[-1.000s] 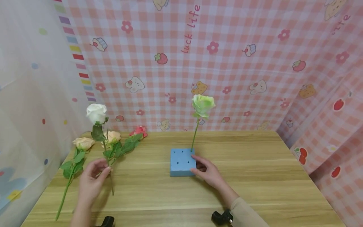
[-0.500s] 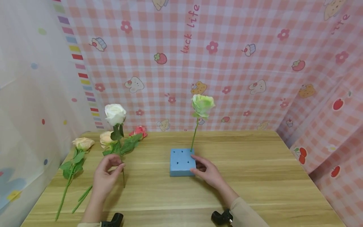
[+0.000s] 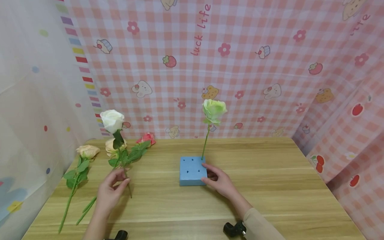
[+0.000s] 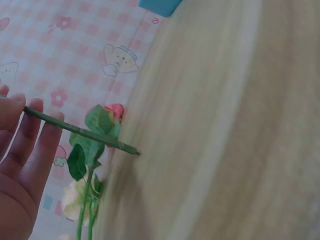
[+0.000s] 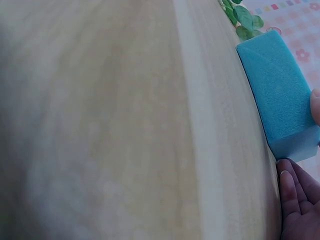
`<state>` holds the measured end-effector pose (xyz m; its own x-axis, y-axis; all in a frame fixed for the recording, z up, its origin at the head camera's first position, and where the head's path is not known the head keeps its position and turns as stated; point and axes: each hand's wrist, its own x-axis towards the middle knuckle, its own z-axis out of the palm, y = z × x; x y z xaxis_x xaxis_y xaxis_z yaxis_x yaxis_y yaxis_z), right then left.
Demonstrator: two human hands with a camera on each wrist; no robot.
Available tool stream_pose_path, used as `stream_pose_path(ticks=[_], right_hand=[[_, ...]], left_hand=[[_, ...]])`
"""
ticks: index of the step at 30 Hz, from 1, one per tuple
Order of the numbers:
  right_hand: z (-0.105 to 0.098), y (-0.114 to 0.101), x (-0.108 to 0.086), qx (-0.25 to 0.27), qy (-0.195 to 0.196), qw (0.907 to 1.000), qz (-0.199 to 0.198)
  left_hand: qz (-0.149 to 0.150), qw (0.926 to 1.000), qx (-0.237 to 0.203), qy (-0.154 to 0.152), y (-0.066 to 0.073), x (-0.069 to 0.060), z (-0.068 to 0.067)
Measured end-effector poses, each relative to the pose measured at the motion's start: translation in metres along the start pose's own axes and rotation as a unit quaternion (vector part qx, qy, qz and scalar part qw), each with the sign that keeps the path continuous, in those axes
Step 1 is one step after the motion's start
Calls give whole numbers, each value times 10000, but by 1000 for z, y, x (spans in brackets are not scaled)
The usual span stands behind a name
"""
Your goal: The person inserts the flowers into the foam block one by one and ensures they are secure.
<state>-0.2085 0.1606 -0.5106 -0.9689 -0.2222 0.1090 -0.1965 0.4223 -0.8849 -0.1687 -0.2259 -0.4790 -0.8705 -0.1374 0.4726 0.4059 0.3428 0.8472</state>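
Observation:
My left hand (image 3: 110, 190) pinches the stem of a white rose (image 3: 112, 121) between thumb and fingers. It is held up off the table, bloom at the top and leaning left. In the left wrist view the bare lower stem (image 4: 95, 135) sticks out past the fingers, its end free. A blue foam block (image 3: 192, 170) with several small holes in its top sits mid-table. My right hand (image 3: 221, 184) holds that block at its right side, thumb at the near corner. From the block's far right corner rises a pale green rose (image 3: 214, 110) on a thin stem.
On the wooden table (image 3: 270, 186), a peach rose (image 3: 88, 151) lies at far left. Another peach rose (image 3: 111, 147) and a pink rose (image 3: 147, 138) lie behind my left hand. A checked cloth (image 3: 255, 73) hangs behind the table's far edge.
My left hand has moved right with the white rose, then stayed near the same place while the bloom tilted back left. The right hand and block have held still.

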Motion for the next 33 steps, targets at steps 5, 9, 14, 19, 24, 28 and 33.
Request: stream_pose_path(ticks=[5, 9, 14, 19, 24, 28, 33], right_hand=[[-1, 0, 0, -21, -27, 10000, -58], [0, 0, 0, -27, -39, 10000, -43], [0, 0, 1, -25, -58, 10000, -37], [0, 2, 0, 10, -66, 9999, -142], [0, 2, 1, 3, -51, 9999, -111], [1, 0, 0, -55, -43, 10000, -70], [-1, -20, -6, -53, -4, 9999, -133]], left_hand=[[-43, 10000, 38, 30, -2, -1, 0], [-34, 9999, 45, 90, -1, 0, 3], [174, 9997, -165, 72, 3, 4, 11], [289, 9989, -332, -175, 6, 9, 23], [228, 9973, -418, -561, 9, 13, 36], [286, 9945, -567, -833, 13, 17, 47], [179, 9927, -635, -1007, 19, 19, 60]])
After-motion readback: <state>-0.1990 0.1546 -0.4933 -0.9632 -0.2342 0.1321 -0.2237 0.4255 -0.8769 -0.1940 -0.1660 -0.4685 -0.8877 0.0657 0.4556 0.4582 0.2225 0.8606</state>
